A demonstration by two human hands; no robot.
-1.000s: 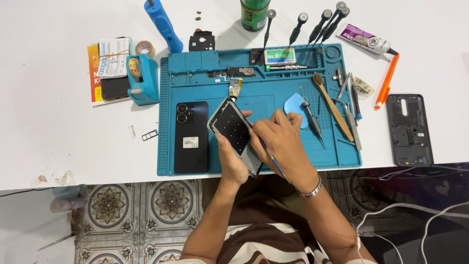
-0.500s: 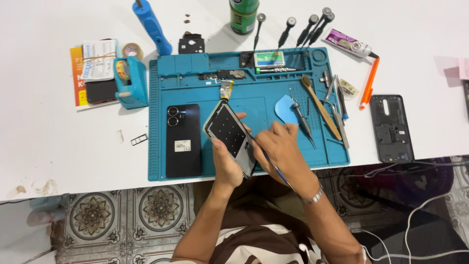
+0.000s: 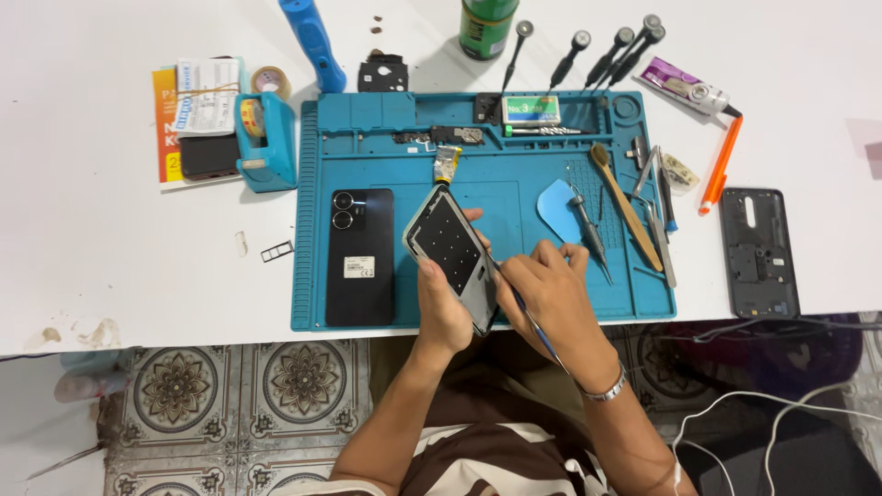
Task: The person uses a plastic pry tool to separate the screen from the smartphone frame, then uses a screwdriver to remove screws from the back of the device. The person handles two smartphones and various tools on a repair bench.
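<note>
Over the teal silicone work mat [image 3: 404,156], the left hand [image 3: 444,308] gripped a tilted grey phone frame [image 3: 452,253] while the right hand [image 3: 549,296] pinched a thin blue-handled tool [image 3: 531,321], which might slip and scratch it.

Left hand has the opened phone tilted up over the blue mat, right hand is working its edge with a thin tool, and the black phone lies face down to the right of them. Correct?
Not quite: the head view shows the black phone to the left of the hands, not the right. The left hand does hold the opened phone over the blue mat, and the right hand holds a thin tool.
</note>
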